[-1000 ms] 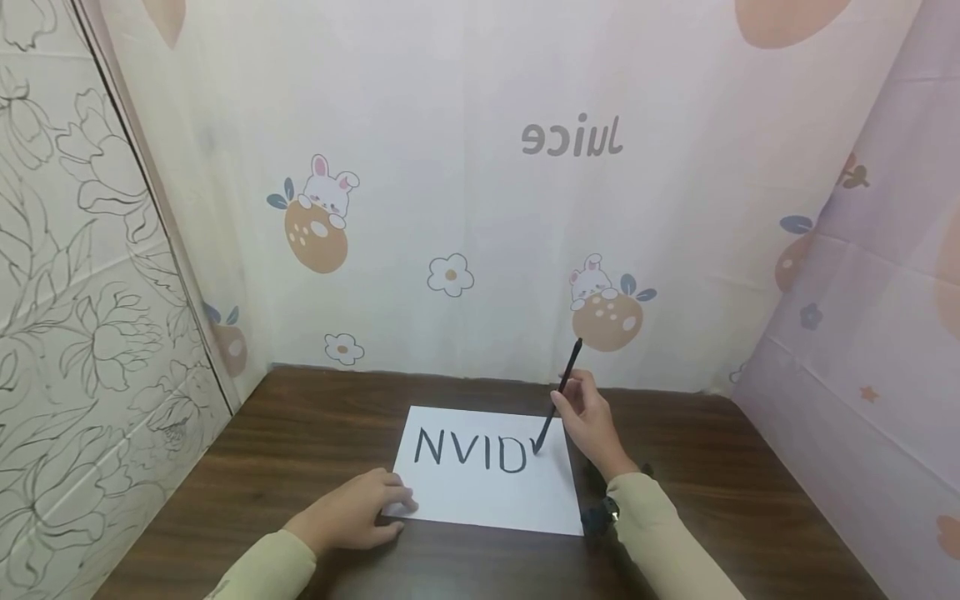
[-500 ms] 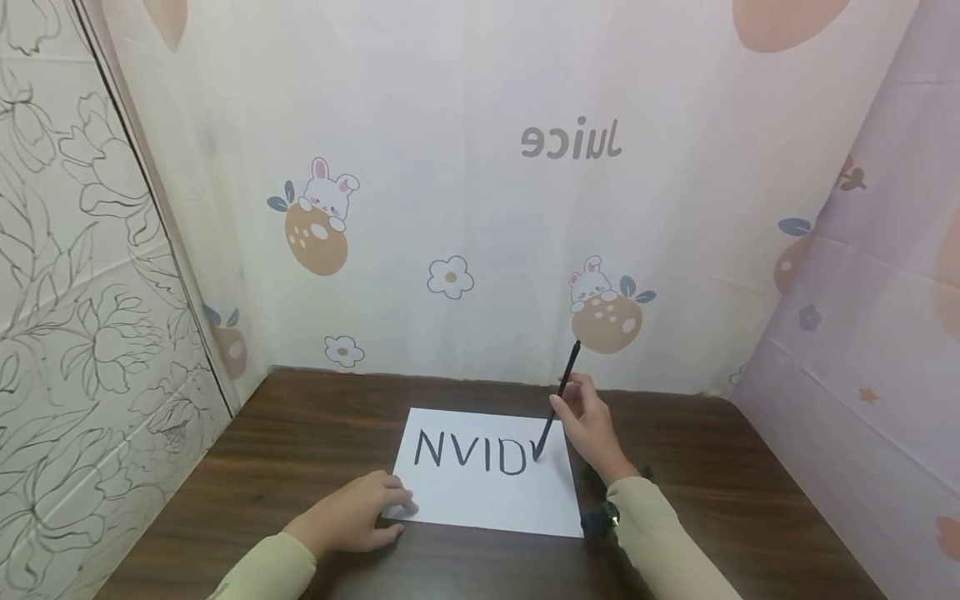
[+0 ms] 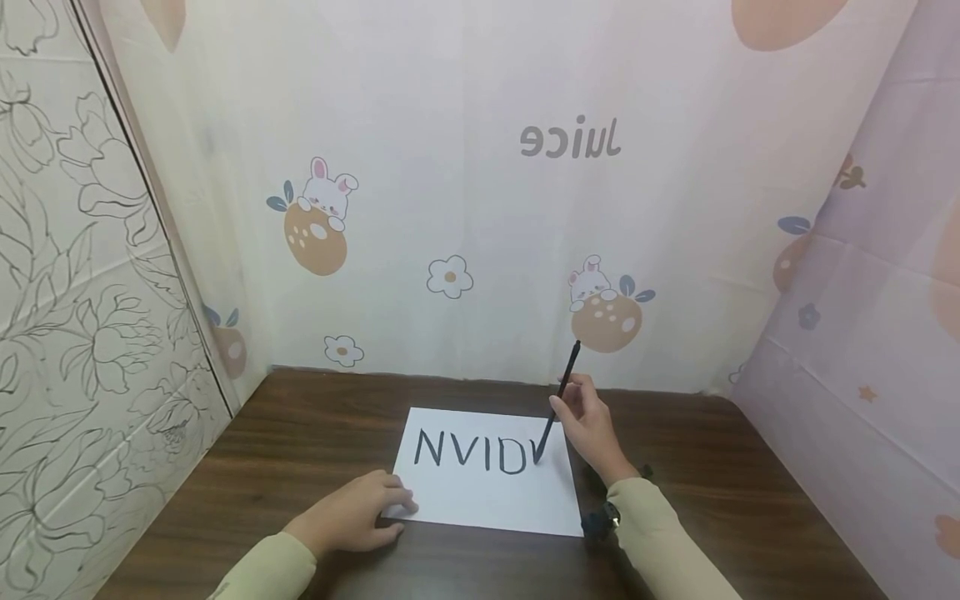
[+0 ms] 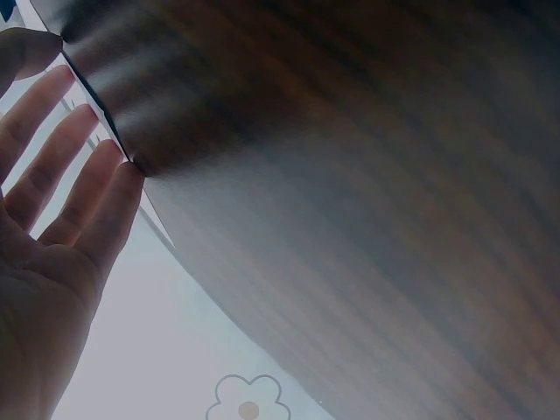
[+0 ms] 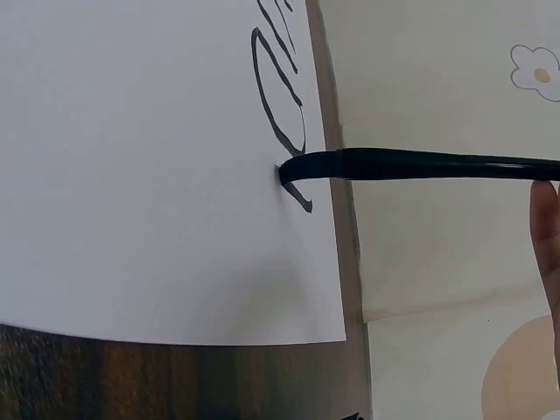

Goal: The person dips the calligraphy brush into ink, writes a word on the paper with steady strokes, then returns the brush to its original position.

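Observation:
A white sheet of paper (image 3: pixel 483 504) lies on the dark wooden table, with the letters NVID (image 3: pixel 470 452) in black ink and a short stroke after the D. My right hand (image 3: pixel 591 423) pinches a slim black ink brush (image 3: pixel 567 372), slanted with its top end up. In the right wrist view the bristles (image 5: pixel 306 166) bend against the paper at the lower end of that stroke; only a fingertip (image 5: pixel 544 210) of this hand shows there. My left hand (image 3: pixel 358 512) rests at the sheet's near left corner, its fingers (image 4: pixel 66 171) extended over the edge.
Brown wood-grain table (image 3: pixel 247 467) surrounds the paper. Behind it hangs a printed curtain (image 3: pixel 465 208), with further curtains at left and right. A dark wrist device (image 3: pixel 600 518) sits at my right wrist, beside the paper's near right corner.
The brush tip has slid slightly down the paper towards me, lengthening the stroke after the D. My left hand stays where it was.

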`<state>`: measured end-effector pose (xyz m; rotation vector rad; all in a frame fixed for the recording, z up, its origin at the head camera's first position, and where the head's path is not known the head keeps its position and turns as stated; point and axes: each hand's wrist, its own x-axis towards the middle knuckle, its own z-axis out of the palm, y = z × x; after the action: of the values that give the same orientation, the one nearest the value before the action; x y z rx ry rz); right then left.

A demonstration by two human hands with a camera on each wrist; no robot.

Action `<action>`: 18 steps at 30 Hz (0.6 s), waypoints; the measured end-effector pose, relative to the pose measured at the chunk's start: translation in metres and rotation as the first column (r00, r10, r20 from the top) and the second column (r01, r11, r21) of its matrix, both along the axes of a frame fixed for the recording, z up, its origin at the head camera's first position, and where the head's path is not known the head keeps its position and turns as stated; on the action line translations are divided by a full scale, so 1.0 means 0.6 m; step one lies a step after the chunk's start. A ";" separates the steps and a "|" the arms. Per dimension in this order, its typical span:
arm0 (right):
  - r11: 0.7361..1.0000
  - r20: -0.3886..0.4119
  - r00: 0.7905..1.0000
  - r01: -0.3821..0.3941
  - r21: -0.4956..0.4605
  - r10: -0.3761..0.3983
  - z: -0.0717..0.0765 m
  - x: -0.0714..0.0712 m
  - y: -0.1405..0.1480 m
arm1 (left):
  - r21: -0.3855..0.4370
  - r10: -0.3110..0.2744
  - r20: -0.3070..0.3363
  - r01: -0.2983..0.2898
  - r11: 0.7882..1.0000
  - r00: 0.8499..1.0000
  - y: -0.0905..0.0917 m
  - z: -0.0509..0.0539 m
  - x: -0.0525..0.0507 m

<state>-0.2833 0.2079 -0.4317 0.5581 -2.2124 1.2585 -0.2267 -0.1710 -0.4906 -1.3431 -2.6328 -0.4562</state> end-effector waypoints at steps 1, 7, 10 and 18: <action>1.000 -0.003 1.000 0.004 0.000 -0.004 -0.007 -0.006 0.003 | -0.002 0.004 0.005 -0.004 1.000 1.000 0.000 0.001 0.000; 1.000 0.026 1.000 0.004 -0.017 -0.003 -0.043 -0.038 0.021 | -0.001 0.007 0.014 -0.007 1.000 1.000 0.000 0.001 -0.001; 1.000 0.037 0.999 0.001 -0.019 0.000 -0.044 -0.037 0.023 | 0.006 -0.003 0.002 0.003 1.000 1.000 0.000 0.000 -0.001; 1.000 0.055 0.998 0.004 -0.017 -0.003 -0.044 -0.032 0.023 | 0.003 0.003 0.003 -0.003 1.000 1.000 0.000 -0.001 0.000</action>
<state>-0.3027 0.2218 -0.4583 0.5185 -2.2443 1.3051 -0.2270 -0.1709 -0.4914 -1.3382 -2.6348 -0.4615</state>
